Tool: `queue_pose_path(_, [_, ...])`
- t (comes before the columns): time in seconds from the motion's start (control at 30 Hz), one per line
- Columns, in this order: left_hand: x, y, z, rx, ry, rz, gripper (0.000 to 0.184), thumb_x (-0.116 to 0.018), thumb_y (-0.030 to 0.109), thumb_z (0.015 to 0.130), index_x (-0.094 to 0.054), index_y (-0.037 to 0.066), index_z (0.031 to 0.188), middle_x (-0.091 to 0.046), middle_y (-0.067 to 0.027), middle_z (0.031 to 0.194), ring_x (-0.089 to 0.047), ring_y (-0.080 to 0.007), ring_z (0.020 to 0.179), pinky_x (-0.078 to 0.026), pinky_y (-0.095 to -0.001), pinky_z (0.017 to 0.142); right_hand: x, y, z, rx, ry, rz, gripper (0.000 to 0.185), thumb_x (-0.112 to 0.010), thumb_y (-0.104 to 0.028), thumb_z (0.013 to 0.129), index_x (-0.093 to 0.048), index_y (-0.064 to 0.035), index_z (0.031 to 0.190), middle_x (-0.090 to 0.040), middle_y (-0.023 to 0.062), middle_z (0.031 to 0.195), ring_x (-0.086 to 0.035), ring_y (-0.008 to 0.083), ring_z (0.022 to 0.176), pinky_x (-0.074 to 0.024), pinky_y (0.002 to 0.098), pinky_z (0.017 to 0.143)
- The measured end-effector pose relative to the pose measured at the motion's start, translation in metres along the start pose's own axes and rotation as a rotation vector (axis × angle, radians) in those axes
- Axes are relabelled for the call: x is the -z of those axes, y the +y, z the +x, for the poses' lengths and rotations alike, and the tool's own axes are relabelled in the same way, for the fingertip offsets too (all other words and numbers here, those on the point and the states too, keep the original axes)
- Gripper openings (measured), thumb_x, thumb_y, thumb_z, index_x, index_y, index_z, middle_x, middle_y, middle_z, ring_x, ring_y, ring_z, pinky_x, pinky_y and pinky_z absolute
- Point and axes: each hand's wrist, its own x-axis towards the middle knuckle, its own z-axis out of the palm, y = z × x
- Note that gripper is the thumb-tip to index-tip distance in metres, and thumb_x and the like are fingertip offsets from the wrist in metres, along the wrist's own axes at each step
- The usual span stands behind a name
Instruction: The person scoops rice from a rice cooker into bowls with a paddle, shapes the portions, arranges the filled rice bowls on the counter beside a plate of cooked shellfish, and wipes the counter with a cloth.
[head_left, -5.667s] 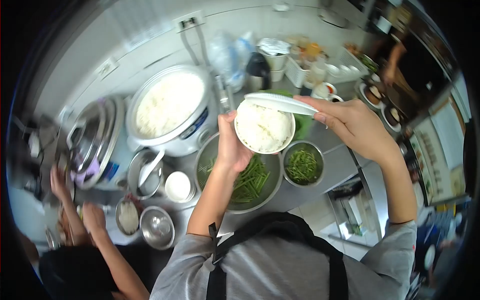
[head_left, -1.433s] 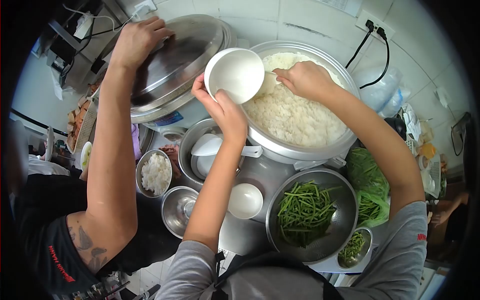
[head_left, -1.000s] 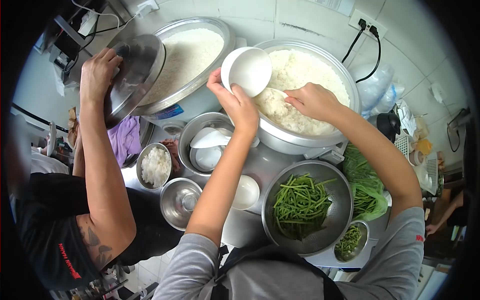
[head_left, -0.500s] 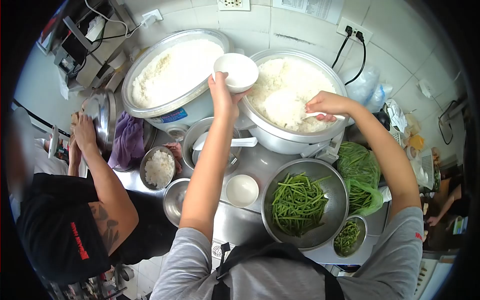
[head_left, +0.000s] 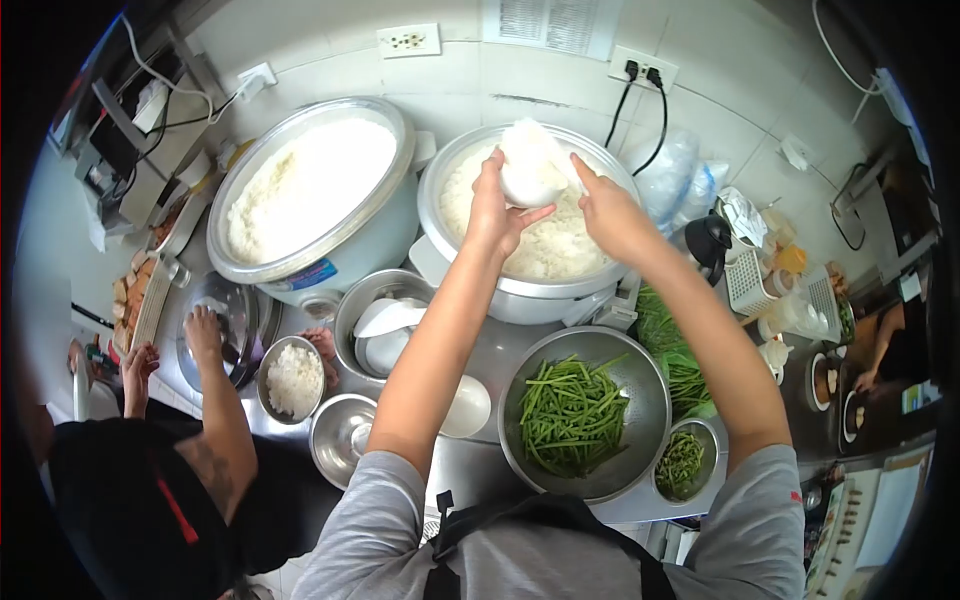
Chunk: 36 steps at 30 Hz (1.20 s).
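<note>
My left hand (head_left: 497,212) is wrapped round a small white bowl (head_left: 530,188), tilted over the right-hand rice cooker (head_left: 440,262). White rice (head_left: 532,148) is heaped in the bowl. At the bowl's right edge, my right hand (head_left: 610,215) grips a white rice paddle (head_left: 574,180), mostly hidden by the fingers and the rice. Below both hands lies the cooked rice (head_left: 555,250) in the cooker. A second white bowl (head_left: 466,408) stands on the counter beside my left forearm, which covers part of it.
Another full rice cooker (head_left: 290,278) leans at the left. Before me are a steel pot (head_left: 352,345) with a white ladle, a bowl of rice (head_left: 294,382), a colander of green beans (head_left: 572,408) and a small bowl of cut beans (head_left: 682,465). A co-worker's hand (head_left: 204,328) touches a lid.
The bowl, empty before, now holds heaped rice. My right hand has lifted the paddle from the cooker to the bowl. The co-worker's lid has gone from upright to lying flat.
</note>
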Motion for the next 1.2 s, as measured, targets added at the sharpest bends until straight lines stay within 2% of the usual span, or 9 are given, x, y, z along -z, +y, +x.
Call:
queue_pose_path(0.07, [0.0, -0.004, 0.004, 0.002, -0.01, 0.046, 0.059, -0.041, 0.045, 0.093, -0.032, 0.006, 0.137, -0.04, -0.0184, 0.136, -0.049, -0.0384, 0.12, -0.053, -0.0517, 0.086, 0.006, -0.01, -0.015, 0.024, 0.072, -0.132, 0.062, -0.045, 0.001, 0.085, -0.035, -0.0131, 0.144, -0.056, 0.0196, 0.089, -0.057, 0.0403, 0.093, -0.0478, 0.046, 0.082])
queue_pose_path(0.3, [0.026, -0.01, 0.015, -0.058, -0.073, 0.218, 0.058, -0.04, 0.046, 0.094, -0.034, 0.007, 0.136, -0.049, -0.0173, 0.129, -0.055, -0.0307, 0.115, -0.054, -0.0492, 0.085, 0.012, 0.003, -0.038, 0.188, -0.049, -0.299, 0.073, -0.045, 0.009, 0.08, -0.037, -0.0248, 0.144, -0.053, 0.0158, 0.096, -0.057, 0.0321, 0.09, -0.0488, 0.0433, 0.08])
queue_pose_path(0.5, [0.029, -0.001, 0.006, -0.03, -0.16, 0.108, 0.057, -0.037, 0.046, 0.095, -0.037, 0.004, 0.133, -0.052, -0.0168, 0.127, -0.058, -0.0306, 0.113, -0.055, -0.0469, 0.083, 0.045, -0.009, -0.03, 0.137, -0.209, -0.025, 0.059, -0.046, -0.001, 0.09, -0.037, -0.0231, 0.144, -0.055, 0.016, 0.089, -0.058, 0.033, 0.086, -0.0466, 0.0392, 0.082])
queue_pose_path(0.6, [0.028, 0.004, 0.006, -0.012, -0.206, 0.097, 0.058, -0.037, 0.048, 0.095, -0.038, 0.004, 0.133, -0.053, -0.0167, 0.128, -0.058, -0.0301, 0.113, -0.056, -0.0462, 0.082, 0.043, 0.006, -0.004, 0.213, 0.111, 0.055, 0.053, -0.046, -0.007, 0.092, -0.04, -0.0246, 0.142, -0.058, 0.0179, 0.091, -0.06, 0.0361, 0.083, -0.0487, 0.042, 0.078])
queue_pose_path(0.73, [0.029, 0.012, 0.005, -0.044, -0.196, 0.081, 0.062, -0.037, 0.053, 0.095, -0.038, 0.004, 0.132, -0.053, -0.0161, 0.128, -0.058, -0.0287, 0.113, -0.056, -0.045, 0.082, 0.042, -0.003, 0.002, 0.273, -0.177, -0.127, 0.053, -0.047, -0.008, 0.092, -0.042, -0.0274, 0.14, -0.061, 0.0171, 0.097, -0.061, 0.0327, 0.088, -0.0491, 0.0401, 0.081])
queue_pose_path(0.77, [0.034, 0.016, 0.01, -0.092, -0.186, 0.089, 0.062, -0.036, 0.055, 0.095, -0.038, 0.004, 0.132, -0.053, -0.0159, 0.127, -0.058, -0.0285, 0.113, -0.056, -0.0449, 0.083, 0.038, 0.006, 0.01, 0.239, -0.174, -0.087, 0.053, -0.045, -0.003, 0.092, -0.041, -0.0216, 0.141, -0.062, 0.0197, 0.107, -0.063, 0.0306, 0.092, -0.0491, 0.0389, 0.083])
queue_pose_path(0.87, [0.051, 0.029, 0.027, -0.212, -0.092, 0.101, 0.063, -0.033, 0.058, 0.096, -0.038, 0.005, 0.131, -0.054, -0.0157, 0.126, -0.058, -0.0281, 0.113, -0.056, -0.0447, 0.083, 0.02, 0.046, 0.048, 0.067, -0.002, -0.046, 0.046, -0.049, -0.009, 0.091, -0.05, -0.025, 0.134, -0.065, 0.0173, 0.097, -0.063, 0.0334, 0.089, -0.0495, 0.0421, 0.081])
queue_pose_path(0.97, [0.057, 0.039, 0.035, -0.269, 0.051, 0.104, 0.064, -0.026, 0.059, 0.097, -0.039, 0.007, 0.132, -0.054, -0.0158, 0.127, -0.059, -0.0281, 0.113, -0.056, -0.0453, 0.083, 0.003, 0.059, 0.083, -0.046, -0.139, -0.3, 0.036, -0.05, -0.014, 0.091, -0.059, -0.0222, 0.125, -0.067, 0.017, 0.096, -0.063, 0.0349, 0.09, -0.0499, 0.0433, 0.08])
queue_pose_path(1.2, [0.065, 0.039, 0.038, -0.274, 0.032, -0.023, 0.062, -0.02, 0.055, 0.099, -0.038, 0.008, 0.134, -0.054, -0.0152, 0.126, -0.059, -0.0289, 0.111, -0.056, -0.0462, 0.082, -0.051, 0.04, 0.143, 0.15, -0.122, -0.428, 0.029, -0.052, -0.025, 0.092, -0.064, -0.0208, 0.118, -0.067, 0.0136, 0.095, -0.064, 0.0325, 0.09, -0.0509, 0.0446, 0.078])
